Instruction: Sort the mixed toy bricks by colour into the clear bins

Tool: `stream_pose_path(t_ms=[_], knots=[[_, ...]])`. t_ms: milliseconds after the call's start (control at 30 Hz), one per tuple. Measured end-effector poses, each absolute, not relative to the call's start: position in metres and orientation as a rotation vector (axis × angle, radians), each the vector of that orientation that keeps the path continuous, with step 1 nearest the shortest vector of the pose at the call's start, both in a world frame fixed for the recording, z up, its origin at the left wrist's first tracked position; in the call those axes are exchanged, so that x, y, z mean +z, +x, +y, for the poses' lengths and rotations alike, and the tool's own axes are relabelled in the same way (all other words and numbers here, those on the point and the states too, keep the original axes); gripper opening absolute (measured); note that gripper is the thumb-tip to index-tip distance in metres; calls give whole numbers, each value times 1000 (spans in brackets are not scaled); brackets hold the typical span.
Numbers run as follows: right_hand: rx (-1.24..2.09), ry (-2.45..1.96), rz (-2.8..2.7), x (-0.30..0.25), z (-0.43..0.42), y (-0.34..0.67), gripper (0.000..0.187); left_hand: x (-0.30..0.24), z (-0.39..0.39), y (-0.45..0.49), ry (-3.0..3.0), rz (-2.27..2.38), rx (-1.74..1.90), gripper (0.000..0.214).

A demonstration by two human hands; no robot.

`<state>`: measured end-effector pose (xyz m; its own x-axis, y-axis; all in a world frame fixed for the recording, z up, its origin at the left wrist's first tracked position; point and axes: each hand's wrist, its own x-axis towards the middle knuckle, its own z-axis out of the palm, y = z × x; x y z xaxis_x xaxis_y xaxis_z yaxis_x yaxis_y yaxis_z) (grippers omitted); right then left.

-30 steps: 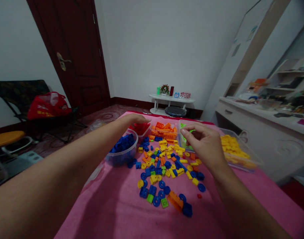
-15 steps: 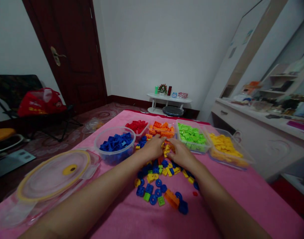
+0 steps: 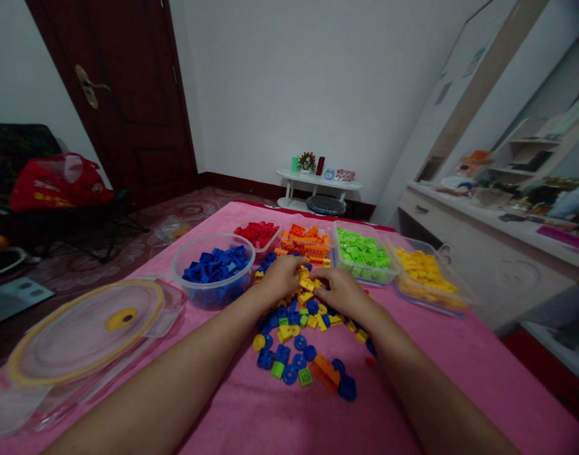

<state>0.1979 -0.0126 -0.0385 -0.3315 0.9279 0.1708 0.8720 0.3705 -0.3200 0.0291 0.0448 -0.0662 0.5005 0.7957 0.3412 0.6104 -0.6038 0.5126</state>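
A mixed pile of toy building bricks (image 3: 283, 333) in blue, yellow, green and orange lies on the pink cloth (image 3: 251, 411). At its far side, my left hand (image 3: 285, 275) has its fingers curled against a cluster of yellow bricks (image 3: 307, 282). Facing it, my right hand (image 3: 339, 288) closes on the same cluster from the right, its thumb touching the bricks. The fingertips of both hands are partly hidden. Blue ring-shaped pieces (image 3: 290, 374) and an orange brick (image 3: 326, 373) lie at the pile's near side.
Behind the hands stand containers of red (image 3: 257, 234), orange (image 3: 305, 239), green (image 3: 363, 250) and yellow bricks (image 3: 425, 273). A round tub (image 3: 213, 297) of blue bricks is left of them. Clear lids (image 3: 88, 332) lie on the left. A white counter (image 3: 502, 212) runs along the right.
My left hand has moved a little left, and the gap between the hands is wider, showing more of the yellow bricks. The whole view has shifted slightly.
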Motion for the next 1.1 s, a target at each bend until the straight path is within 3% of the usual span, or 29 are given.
stream_pose_path(t_ms=[167,267,367,467,667,867,1000,1100], knots=[[357,-1617,-2052,-37,-6,207,28,-60,48,24,2173,1146,1014,41],[746,-1528,-1695,-35,-7,201,32,-54,45,28,1928,1083,1111,39],[1218,-1295,-1281,-30,-12,189,26,-47,37,34,1827,978,1249,31],[1400,-1126,-1109,-27,-17,180,25,-42,29,38,1981,980,1300,19],[1202,-1266,-1147,-27,-13,191,22,-27,31,26,2244,1072,1071,17],[1063,-1442,-1448,-25,-14,200,19,-16,24,13,2363,1111,390,36],[636,-1603,-1947,-29,-15,198,21,-19,15,17,2505,1259,330,32],[448,-1622,-2217,-33,-15,198,34,-20,14,18,2541,1303,279,30]])
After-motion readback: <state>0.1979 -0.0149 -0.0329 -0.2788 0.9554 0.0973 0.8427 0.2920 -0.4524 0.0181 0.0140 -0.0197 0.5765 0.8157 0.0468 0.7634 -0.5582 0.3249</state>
